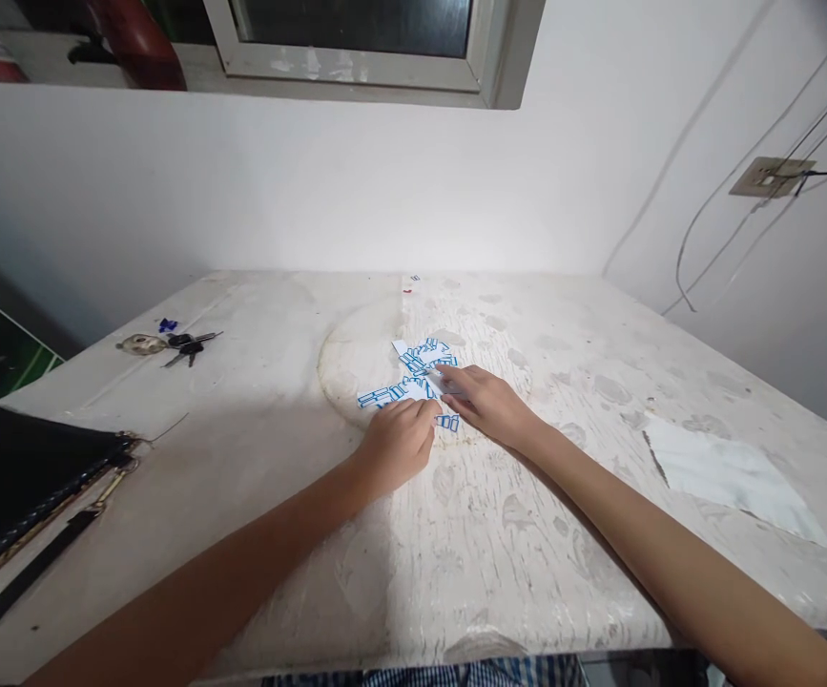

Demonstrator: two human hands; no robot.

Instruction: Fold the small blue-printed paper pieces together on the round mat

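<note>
Several white paper pieces with blue-outlined rectangles [382, 393] lie in a loose cluster near the middle of the table. My left hand [399, 441] is closed at the near edge of this cluster, its fingertips curled together; what they pinch is too small to make out. From the right, my right hand [488, 401] reaches in with thumb and fingers closed around a plain white paper piece [445, 384]. The two hands are close together, and their fingers hide part of the cluster.
Keys on a ring [191, 345] and a small blue piece [168, 325] lie at the table's left. A black bag [33, 487] with a strap sits at the near left. A white cloth [732, 477] lies at the right. The wall socket [771, 177] has hanging wires.
</note>
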